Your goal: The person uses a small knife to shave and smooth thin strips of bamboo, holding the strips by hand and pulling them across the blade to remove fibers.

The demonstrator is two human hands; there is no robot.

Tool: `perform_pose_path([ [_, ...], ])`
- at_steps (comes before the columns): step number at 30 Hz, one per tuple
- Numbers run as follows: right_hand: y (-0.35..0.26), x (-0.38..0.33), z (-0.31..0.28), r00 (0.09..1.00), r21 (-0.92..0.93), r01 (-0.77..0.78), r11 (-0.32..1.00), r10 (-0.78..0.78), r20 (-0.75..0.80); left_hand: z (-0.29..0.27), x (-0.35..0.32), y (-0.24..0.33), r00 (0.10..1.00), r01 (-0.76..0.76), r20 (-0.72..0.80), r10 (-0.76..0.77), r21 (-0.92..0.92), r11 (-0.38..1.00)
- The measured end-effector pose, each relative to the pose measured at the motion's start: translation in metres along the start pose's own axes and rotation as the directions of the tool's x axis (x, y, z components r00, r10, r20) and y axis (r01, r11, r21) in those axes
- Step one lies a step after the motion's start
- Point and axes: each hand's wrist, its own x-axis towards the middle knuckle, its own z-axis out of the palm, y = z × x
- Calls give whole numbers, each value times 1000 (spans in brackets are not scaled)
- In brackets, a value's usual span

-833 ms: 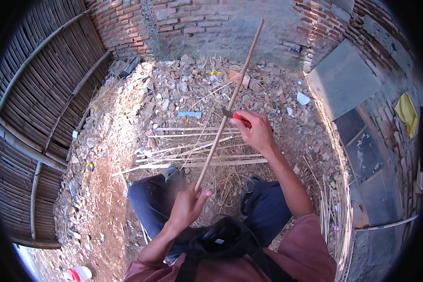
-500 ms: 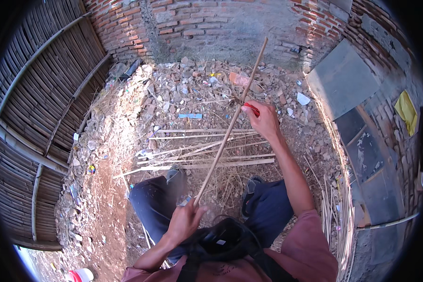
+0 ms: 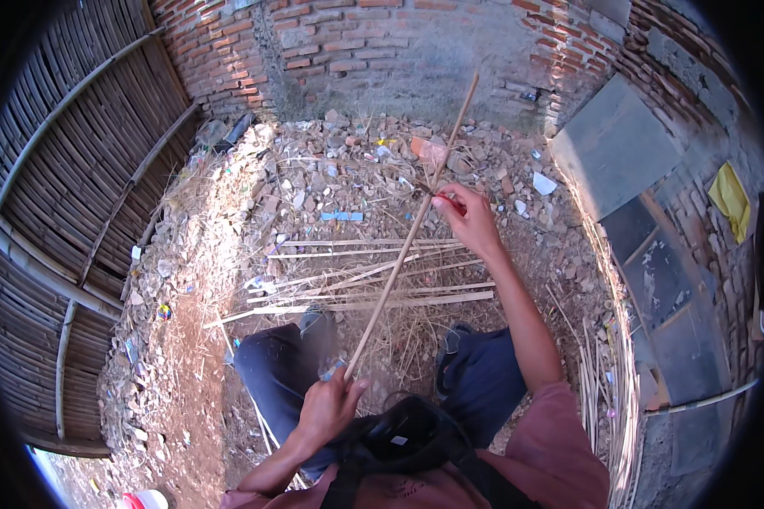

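Note:
A long thin bamboo stick (image 3: 403, 246) runs from my lap up toward the brick wall. My left hand (image 3: 329, 409) grips its near end just above my knee. My right hand (image 3: 467, 219) is stretched out along the stick and holds a small red-handled tool (image 3: 448, 200) against it. Several split bamboo strips (image 3: 373, 293) lie flat on the ground between the two hands, in front of my knees.
Rubble and broken stones (image 3: 314, 178) cover the ground up to the brick wall (image 3: 382, 59). A woven bamboo fence (image 3: 68, 195) curves along the left. Grey and dark panels (image 3: 620, 153) lean at the right, with thin bamboo strips (image 3: 620, 399) bundled beside them.
My right hand with the red tool has slid farther up the stick, away from me. My left hand has drawn the near end lower, toward my lap.

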Motion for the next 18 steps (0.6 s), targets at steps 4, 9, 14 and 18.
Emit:
perform_pose_path([
  [4, 13, -5, -2, 945, 367, -306, 878, 232, 232, -1, -3, -10, 998, -56, 8, 56, 62, 996],
  [9, 2, -10, -5, 914, 611, -403, 681, 264, 309, -36, 19, -14, 907, 38, 413, 79, -268, 963],
  [14, -16, -14, -7, 898, 689, -436, 579, 235, 371, -37, 81, 5, 938, -83, 268, 221, -446, 891],
  [18, -10, -21, 1, 870, 659, -482, 578, 227, 437, -27, 140, 57, 953, -40, 256, 161, -421, 906],
])
